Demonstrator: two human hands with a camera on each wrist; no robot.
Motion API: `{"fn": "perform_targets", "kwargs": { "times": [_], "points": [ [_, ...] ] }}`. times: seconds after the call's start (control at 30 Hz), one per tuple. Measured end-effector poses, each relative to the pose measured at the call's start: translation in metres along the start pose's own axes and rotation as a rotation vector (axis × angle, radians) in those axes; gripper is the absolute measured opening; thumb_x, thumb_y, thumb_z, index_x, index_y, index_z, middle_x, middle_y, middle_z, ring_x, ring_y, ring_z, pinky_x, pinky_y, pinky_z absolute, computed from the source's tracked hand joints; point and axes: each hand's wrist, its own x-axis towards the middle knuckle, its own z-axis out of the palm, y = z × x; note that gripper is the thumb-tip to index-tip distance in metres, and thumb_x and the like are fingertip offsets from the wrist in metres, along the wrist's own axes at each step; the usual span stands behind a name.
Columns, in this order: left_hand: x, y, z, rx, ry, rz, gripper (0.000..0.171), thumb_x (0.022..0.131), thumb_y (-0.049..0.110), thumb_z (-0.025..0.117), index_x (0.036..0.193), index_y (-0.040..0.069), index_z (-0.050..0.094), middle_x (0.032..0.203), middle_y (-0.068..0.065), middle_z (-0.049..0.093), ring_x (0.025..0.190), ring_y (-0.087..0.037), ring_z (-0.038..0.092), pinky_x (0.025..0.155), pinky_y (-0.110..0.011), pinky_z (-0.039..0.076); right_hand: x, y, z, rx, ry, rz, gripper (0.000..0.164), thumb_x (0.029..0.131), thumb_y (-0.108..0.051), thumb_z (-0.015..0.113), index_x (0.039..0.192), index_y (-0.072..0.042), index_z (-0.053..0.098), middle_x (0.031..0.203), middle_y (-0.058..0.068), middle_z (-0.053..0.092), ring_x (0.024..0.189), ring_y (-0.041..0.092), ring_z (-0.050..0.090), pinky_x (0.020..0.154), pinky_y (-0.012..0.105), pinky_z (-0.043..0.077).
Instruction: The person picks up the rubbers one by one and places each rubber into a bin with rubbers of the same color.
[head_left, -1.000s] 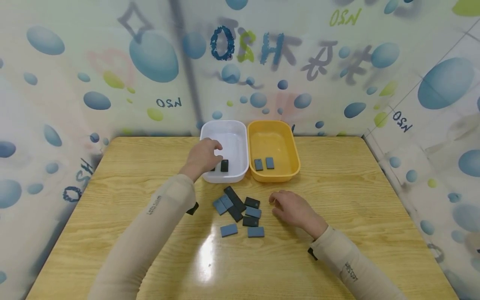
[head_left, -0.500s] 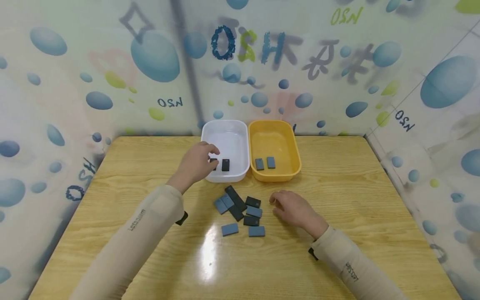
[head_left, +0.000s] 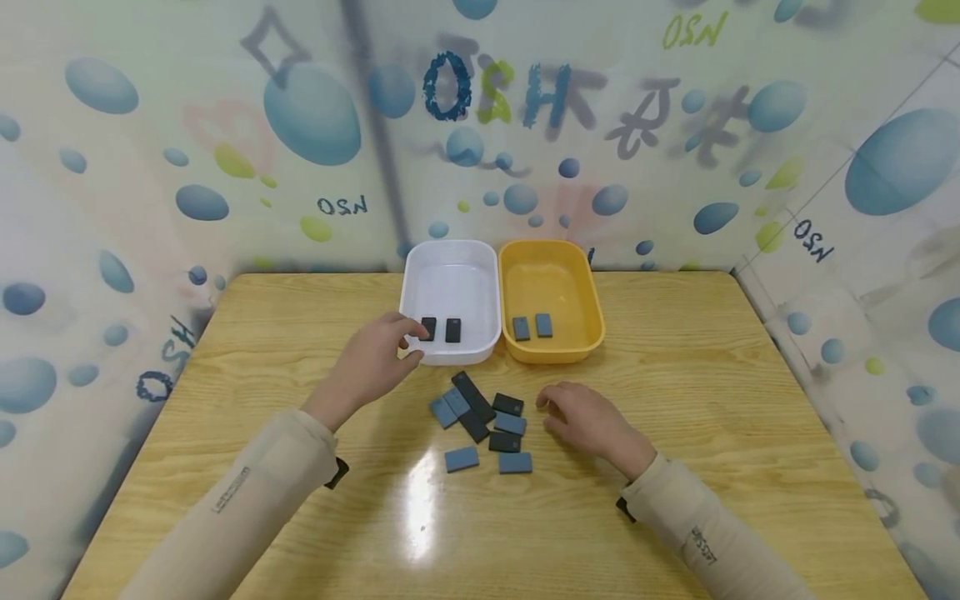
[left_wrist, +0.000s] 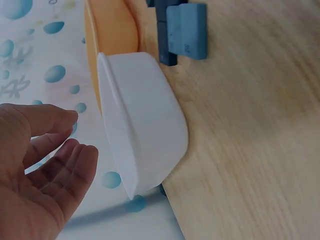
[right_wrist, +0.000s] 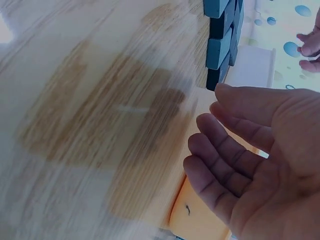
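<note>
My left hand (head_left: 373,357) hovers at the near left rim of the white bin (head_left: 452,287), its fingers loosely bent around nothing, as the left wrist view also shows. Inside that bin lie two black blocks (head_left: 453,331). The yellow bin (head_left: 551,283) beside it holds two blue-grey blocks (head_left: 543,325). In front of the bins, blue-grey and black blocks lie in a loose group, among them a long black block (head_left: 473,397) and a blue-grey block (head_left: 461,459). My right hand (head_left: 588,418) rests just right of this group, fingers relaxed, holding nothing.
The bins stand side by side at the back of the wooden table (head_left: 675,350). A wall covering (head_left: 637,92) with blue and green spots rises behind and on both sides. A patch of glare lies on the tabletop near the front.
My left hand has drawn back from over the white bin, left and toward me, uncovering the left black block inside it. My right hand has stayed in place.
</note>
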Motion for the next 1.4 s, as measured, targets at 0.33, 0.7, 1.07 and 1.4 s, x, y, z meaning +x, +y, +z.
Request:
{"fn": "perform_targets", "kwargs": {
  "times": [0.33, 0.7, 1.07, 1.4],
  "points": [
    [-0.033, -0.008, 0.009, -0.018, -0.035, 0.028, 0.022, 0.084, 0.012, 0.074, 0.105, 0.009, 0.070, 0.106, -0.008, 0.068, 0.086, -0.023, 0.066, 0.070, -0.035, 0.055, -0.001, -0.007, -0.002, 0.042, -0.008, -0.011, 0.019, 0.090, -0.016, 0.069, 0.109, -0.015, 0.068, 0.099, -0.002, 0.068, 0.088, 0.012, 0.059, 0.083, 0.035, 0.052],
    [-0.052, -0.014, 0.027, -0.006, -0.116, 0.044, 0.023, 0.084, 0.010, 0.073, 0.106, 0.010, 0.069, 0.107, -0.004, 0.067, 0.085, -0.019, 0.066, 0.071, -0.031, 0.056, -0.005, -0.019, -0.001, 0.070, -0.072, -0.272, 0.018, 0.093, -0.017, 0.066, 0.110, -0.014, 0.068, 0.099, -0.003, 0.066, 0.087, 0.008, 0.058, 0.078, 0.030, 0.053],
    [-0.060, -0.018, 0.048, -0.016, -0.164, 0.068, 0.023, 0.082, 0.007, 0.074, 0.104, 0.010, 0.070, 0.103, -0.003, 0.066, 0.084, -0.017, 0.066, 0.072, -0.030, 0.056, -0.011, -0.034, 0.007, -0.023, -0.131, -0.339, 0.020, 0.090, -0.024, 0.069, 0.110, -0.020, 0.068, 0.106, -0.004, 0.066, 0.097, 0.009, 0.061, 0.086, 0.029, 0.054],
    [-0.060, -0.014, 0.054, -0.026, -0.167, 0.079, 0.024, 0.081, 0.005, 0.073, 0.104, 0.009, 0.070, 0.104, -0.004, 0.067, 0.084, -0.018, 0.067, 0.074, -0.032, 0.057, -0.013, -0.040, 0.012, -0.046, -0.178, -0.324, 0.027, 0.087, -0.022, 0.073, 0.113, -0.019, 0.067, 0.112, -0.002, 0.064, 0.100, 0.011, 0.061, 0.088, 0.031, 0.054]
  ]
}}
